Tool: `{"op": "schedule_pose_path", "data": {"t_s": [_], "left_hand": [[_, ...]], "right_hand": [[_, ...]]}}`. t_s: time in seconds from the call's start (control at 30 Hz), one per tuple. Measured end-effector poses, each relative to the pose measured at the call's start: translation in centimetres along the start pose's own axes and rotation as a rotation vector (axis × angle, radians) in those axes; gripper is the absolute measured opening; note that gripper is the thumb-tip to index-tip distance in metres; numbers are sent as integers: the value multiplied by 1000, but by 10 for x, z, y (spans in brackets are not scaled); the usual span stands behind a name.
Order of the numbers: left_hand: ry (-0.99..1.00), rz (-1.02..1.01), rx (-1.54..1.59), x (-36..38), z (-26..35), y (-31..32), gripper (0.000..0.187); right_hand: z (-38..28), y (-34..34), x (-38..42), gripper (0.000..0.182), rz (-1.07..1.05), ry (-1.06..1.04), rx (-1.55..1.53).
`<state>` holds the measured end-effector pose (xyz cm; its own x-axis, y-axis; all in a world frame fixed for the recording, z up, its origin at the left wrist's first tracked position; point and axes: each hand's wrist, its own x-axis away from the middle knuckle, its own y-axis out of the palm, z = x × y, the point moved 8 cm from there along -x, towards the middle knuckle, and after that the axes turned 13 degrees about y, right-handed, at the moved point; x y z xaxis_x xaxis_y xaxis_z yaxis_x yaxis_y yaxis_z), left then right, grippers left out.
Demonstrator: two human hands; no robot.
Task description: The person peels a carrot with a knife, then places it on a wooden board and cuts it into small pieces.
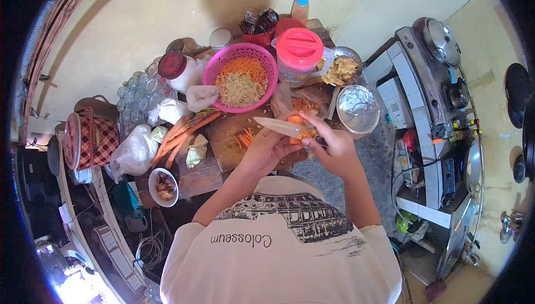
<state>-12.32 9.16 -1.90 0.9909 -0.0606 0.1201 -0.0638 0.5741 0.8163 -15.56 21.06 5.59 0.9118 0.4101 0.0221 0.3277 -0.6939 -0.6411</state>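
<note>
My right hand [333,147] is closed around the handle of a knife [276,126], its blade pointing left over my left hand. Pinched in my left hand [267,149] is a piece of orange carrot [295,120], close against the blade. Below the blade, carrot strips [245,137] lie on the wooden cutting board [225,147]. Whole carrots [177,137] rest to the left, beside a piece of cabbage [197,151]. Beyond my hands, a pink basket [274,70] holds shredded carrot and pale chopped pieces.
A pink-lidded pitcher [300,53], a bowl of yellowish food [341,70] and a foil-lined round container [358,109] stand right of the basket. At the left are a small white bowl [163,187], plastic bags [134,151] and glass jars [136,95]. A stove [426,75] is far right.
</note>
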Motion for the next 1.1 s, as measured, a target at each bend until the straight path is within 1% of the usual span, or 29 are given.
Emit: {"op": "schedule_pose_path", "data": {"t_s": [0.07, 0.17, 0.27, 0.33, 0.37, 0.43, 0.53, 0.63, 0.73, 0.83, 0.87, 0.93, 1.03, 1.1], "left_hand": [[17, -48, -33, -1, 4, 6, 43], [0, -74, -46, -2, -3, -7, 47], [28, -58, -88, 1, 3, -3, 44], [42, -53, -16, 1, 2, -5, 38], [49, -50, 20, 1, 1, -7, 36], [41, -11, -35, 2, -5, -16, 34], [23, 5, -82, 5, -8, -12, 33], [17, 10, -74, 5, -8, -10, 33], [-2, 9, -42, 3, -8, -9, 34], [-10, 13, -77, 3, -3, -7, 36], [-11, 13, -101, 3, -2, -7, 37], [16, 13, -48, 3, 1, -4, 38], [15, 3, 16, 0, -2, -7, 39], [6, -9, 24, -1, -5, -8, 40]], "right_hand": [[-5, -1, 1, 52, -25, -7, 28], [-9, -1, 2, 53, -41, -20, 62], [-12, -1, 4, 54, -6, -76, 88], [-16, -2, 4, 53, 33, -108, 67], [-15, -2, 4, 49, 48, -101, 82], [-11, -1, 4, 42, 80, -87, 111], [-15, -5, 6, 36, 227, -179, 139], [-10, -2, 4, 33, 203, -127, 151], [0, -3, 1, 35, 186, 9, -26], [8, -6, 0, 39, 194, 60, -132], [8, -6, 0, 42, 162, 35, -119], [6, -6, 1, 46, 99, -13, -92], [-7, -5, 7, 53, -53, 4, 2], [-8, -1, 9, 58, -28, -37, 34]]}}
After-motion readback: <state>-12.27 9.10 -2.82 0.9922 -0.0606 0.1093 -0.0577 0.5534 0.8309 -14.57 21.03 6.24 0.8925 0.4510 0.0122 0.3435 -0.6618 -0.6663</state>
